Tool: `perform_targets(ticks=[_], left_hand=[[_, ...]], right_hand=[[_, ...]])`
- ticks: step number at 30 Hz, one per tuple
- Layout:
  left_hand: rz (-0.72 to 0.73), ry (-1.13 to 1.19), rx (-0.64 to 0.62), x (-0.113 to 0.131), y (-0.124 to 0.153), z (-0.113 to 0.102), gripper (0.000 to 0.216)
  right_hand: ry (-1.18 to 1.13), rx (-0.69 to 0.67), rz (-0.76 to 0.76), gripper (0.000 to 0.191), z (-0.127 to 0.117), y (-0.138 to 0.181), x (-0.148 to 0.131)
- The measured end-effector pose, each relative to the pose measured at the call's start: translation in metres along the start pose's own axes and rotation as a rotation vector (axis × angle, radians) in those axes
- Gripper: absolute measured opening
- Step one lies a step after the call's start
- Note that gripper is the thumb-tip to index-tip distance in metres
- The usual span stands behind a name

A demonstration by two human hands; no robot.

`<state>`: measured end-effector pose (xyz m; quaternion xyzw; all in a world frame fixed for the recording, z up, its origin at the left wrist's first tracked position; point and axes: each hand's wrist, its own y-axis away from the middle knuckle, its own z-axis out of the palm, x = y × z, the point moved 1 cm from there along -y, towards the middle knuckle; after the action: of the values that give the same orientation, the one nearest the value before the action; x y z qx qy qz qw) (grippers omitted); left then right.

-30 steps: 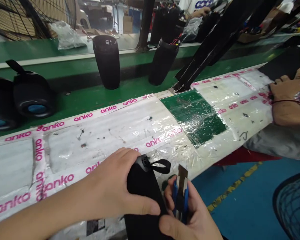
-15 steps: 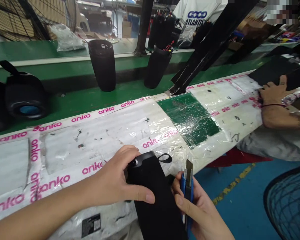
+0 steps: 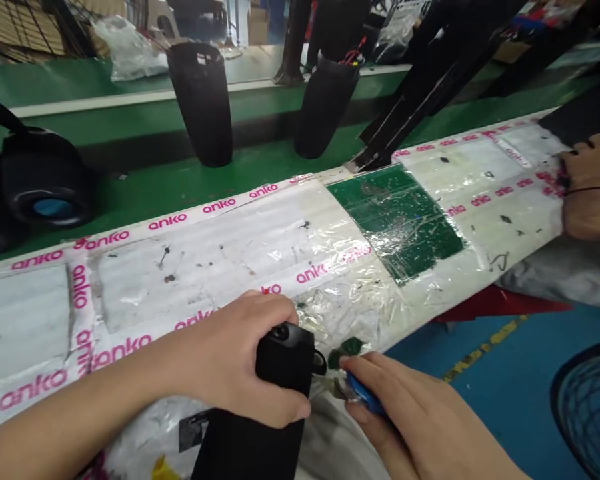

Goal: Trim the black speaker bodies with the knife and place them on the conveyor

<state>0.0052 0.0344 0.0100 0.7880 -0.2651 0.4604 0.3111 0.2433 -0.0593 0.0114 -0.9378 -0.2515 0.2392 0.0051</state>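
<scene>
My left hand (image 3: 250,360) is wrapped over the top end of a long black fabric-covered speaker (image 3: 255,440), which slants toward me at the bench's near edge. A short black loop strap (image 3: 320,362) sticks out from the speaker's right side near its top. Just right of that strap, my right hand (image 3: 400,407) is closed around a blue utility knife (image 3: 364,393). Its blade end points left toward the loop; blur hides whether it touches. The knife's lower part is hidden by my fingers.
The bench (image 3: 245,247) is covered in white sheet and pink-lettered tape. Black fabric cylinders (image 3: 205,110) and round black speakers (image 3: 47,177) stand behind. A dark post (image 3: 410,93) slants down to it. Another person's hand (image 3: 593,167) rests at the right.
My right hand has turned the knife from upright to pointing left, beside the loop strap. The speaker's lower end has swung left. The other person's hand appears farther right.
</scene>
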Motion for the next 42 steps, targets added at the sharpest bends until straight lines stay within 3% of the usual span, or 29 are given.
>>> perform_targets(ticks=[3, 8, 25, 30, 37, 42], left_hand=[[-0.024, 0.074, 0.012, -0.004, -0.002, 0.003, 0.042], [0.014, 0.127, 0.032, -0.006, -0.004, 0.006, 0.042], [0.002, 0.145, 0.045, -0.005, -0.007, 0.009, 0.044], [0.012, 0.143, 0.055, -0.004, -0.008, 0.008, 0.043], [0.016, 0.148, 0.053, -0.003, -0.009, 0.007, 0.042], [0.004, 0.138, 0.056, -0.003, -0.008, 0.007, 0.044]], right_hand=[[0.224, -0.001, -0.181, 0.024, -0.004, -0.017, 0.007], [0.331, -0.048, -0.219, 0.026, -0.003, -0.031, 0.008], [0.324, -0.079, -0.225, 0.04, 0.0, -0.024, 0.01], [0.355, -0.146, -0.195, 0.046, -0.001, -0.015, 0.01], [0.347, -0.231, -0.189, 0.048, -0.001, -0.014, 0.009], [0.342, -0.206, -0.183, 0.045, -0.004, -0.014, 0.011]])
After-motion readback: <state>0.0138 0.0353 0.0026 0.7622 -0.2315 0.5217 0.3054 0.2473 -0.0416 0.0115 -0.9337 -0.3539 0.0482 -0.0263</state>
